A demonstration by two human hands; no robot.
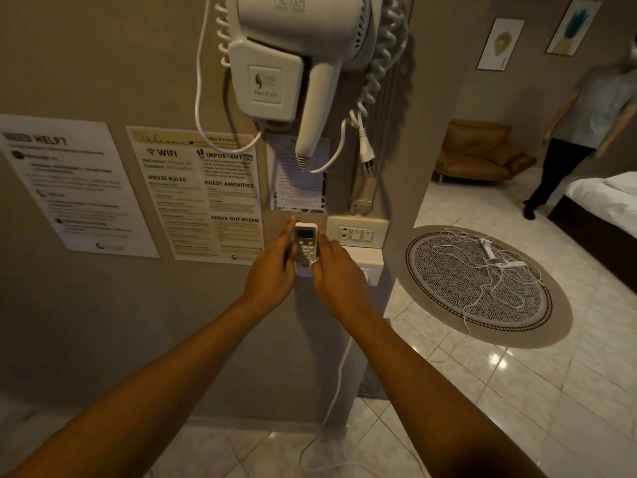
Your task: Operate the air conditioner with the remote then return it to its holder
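Remote [306,243]: light, rigid, smooth plastic. Nearest, left hand [272,270] and right hand [336,270] pinch its long edges (best grip), seated in the wall holder [304,272], beyond, left of the switch plate [356,232].

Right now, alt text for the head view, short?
Both bare hands, left hand and right hand, grip a white remote at its wall holder, below a wall-mounted hair dryer and beside printed guest notices. A round rug lies on the tiled floor to the right.
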